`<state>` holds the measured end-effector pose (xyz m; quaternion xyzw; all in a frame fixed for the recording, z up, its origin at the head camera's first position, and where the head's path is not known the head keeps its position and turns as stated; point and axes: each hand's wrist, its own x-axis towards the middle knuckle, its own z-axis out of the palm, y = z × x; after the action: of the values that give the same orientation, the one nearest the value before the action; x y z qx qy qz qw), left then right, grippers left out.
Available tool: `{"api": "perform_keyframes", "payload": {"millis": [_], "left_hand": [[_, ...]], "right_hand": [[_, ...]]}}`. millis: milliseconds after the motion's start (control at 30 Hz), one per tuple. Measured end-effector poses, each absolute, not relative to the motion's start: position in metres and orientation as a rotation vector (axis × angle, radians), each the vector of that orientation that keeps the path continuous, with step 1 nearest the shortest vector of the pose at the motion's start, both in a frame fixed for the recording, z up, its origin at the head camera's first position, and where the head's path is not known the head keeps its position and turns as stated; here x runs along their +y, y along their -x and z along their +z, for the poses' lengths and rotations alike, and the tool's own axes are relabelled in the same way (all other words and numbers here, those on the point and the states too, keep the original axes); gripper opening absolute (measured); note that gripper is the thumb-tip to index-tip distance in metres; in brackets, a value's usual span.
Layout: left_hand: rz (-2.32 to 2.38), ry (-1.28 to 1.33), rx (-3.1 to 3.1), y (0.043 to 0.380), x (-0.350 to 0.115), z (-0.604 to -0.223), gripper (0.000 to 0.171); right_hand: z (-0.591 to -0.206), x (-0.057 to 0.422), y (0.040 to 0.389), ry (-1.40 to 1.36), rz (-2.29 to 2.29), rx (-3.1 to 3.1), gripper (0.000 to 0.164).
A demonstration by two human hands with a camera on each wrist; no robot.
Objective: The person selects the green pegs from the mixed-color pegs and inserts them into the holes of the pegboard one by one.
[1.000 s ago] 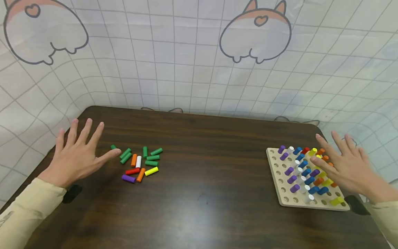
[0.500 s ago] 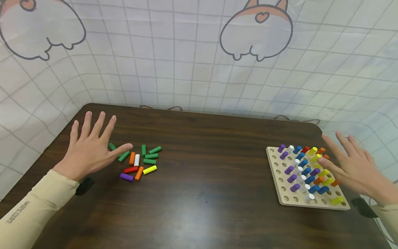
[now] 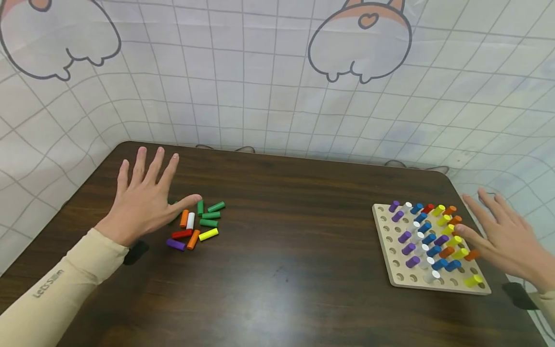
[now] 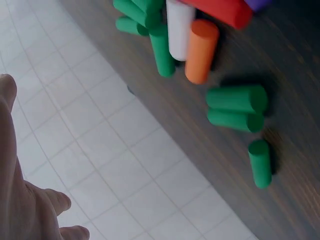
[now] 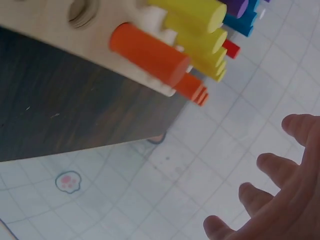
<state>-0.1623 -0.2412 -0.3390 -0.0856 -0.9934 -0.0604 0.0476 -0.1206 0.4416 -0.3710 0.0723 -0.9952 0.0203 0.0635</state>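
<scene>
My left hand (image 3: 145, 207) is spread over the left part of the table, fingers straight and holding nothing. Its thumb overlaps a loose group of round pegs: several green pegs (image 3: 211, 215), a white peg (image 3: 191, 221), a red peg (image 3: 181, 234), a purple peg (image 3: 176, 245), a yellow peg (image 3: 209, 234) and orange pegs (image 3: 193, 240). Some green ones are partly hidden behind the hand. On the right, my right hand (image 3: 509, 236) hovers with fingers extended beside a wooden pegboard (image 3: 395, 275). Coloured pegs stand upright in many of its holes; an orange peg (image 5: 150, 54) shows large in the right wrist view.
The dark wood-grain table (image 3: 277, 270) spans both groups. Behind and around it hangs a white grid-patterned cloth (image 3: 260, 72) with cartoon animal drawings. A dark wrist device (image 3: 520, 295) sits under the right wrist.
My left hand has moved right and away from me, its thumb now over the green pegs. My right hand has drifted right, uncovering more of the pegboard. The pegs stay put.
</scene>
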Motion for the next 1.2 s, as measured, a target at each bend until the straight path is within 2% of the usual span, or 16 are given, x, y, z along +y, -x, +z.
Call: {"api": "perform_keyframes", "payload": {"millis": [567,1200], "left_hand": [[-0.193,0.397,-3.011,0.167,-0.195,-0.346,0.107],[-0.277,0.594,-2.951,0.173,-0.128,-0.366,0.11]], "right_hand": [[-0.389,0.463,0.113,-0.223,0.201,-3.066,0.083],[-0.394,0.469,0.11,-0.146,0.635,-3.233,0.07]]}}
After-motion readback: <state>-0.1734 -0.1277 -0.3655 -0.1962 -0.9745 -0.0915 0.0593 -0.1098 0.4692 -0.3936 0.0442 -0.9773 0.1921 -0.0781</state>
